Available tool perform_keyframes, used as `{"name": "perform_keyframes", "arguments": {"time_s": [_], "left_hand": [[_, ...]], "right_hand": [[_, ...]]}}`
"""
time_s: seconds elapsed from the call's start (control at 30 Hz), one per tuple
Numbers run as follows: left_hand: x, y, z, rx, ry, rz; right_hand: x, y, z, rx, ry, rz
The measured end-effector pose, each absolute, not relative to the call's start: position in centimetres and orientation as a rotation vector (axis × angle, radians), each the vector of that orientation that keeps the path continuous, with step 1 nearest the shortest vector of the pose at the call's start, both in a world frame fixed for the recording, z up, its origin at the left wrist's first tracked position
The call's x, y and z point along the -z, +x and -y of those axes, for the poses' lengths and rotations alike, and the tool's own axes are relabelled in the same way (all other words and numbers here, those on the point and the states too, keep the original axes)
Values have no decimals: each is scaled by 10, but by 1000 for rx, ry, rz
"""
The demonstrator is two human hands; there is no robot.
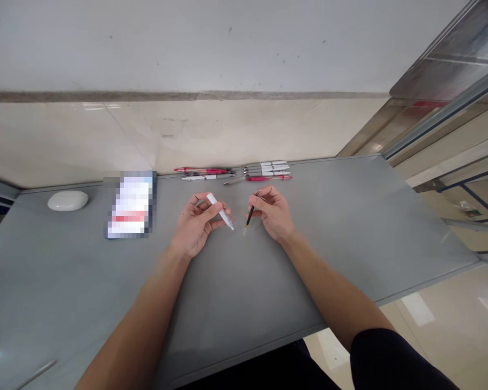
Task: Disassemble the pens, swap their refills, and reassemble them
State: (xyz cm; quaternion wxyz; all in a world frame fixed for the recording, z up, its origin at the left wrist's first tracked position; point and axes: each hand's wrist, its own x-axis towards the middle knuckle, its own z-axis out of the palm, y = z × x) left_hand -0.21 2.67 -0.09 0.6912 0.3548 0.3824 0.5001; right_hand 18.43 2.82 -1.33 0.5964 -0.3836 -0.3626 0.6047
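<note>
My left hand [196, 225] is closed on a white pen barrel [220, 211], held at a slant between thumb and fingers. Its lower end points down and to the right. Facing it, my right hand [273, 212] pinches a pen refill [249, 215] with a dark ink section and a pale, clear lower end. The refill hangs tilted, its lower end close to the barrel's tip but apart from it. Beyond my hands lie several white pens [274, 169], a red pen [268, 177] on the right and another red pen [203, 170] on the left.
On the left of the grey table [236, 303] are a phone [130, 203] with a blurred screen and a white rounded case [68, 201]. A pale wall [228, 130] stands along the back edge. A cable [36, 374] lies at the lower left.
</note>
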Motion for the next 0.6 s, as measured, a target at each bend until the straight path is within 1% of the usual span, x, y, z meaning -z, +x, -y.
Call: {"name": "perform_keyframes", "arguments": {"time_s": [0.27,0.6], "left_hand": [[2,-4,-27,-1152,797,-846],[-1,-9,-29,-1089,717,-802]], "right_hand": [[11,185,-23,-1509,-836,911],[9,192,-23,-1672,-843,925]]}}
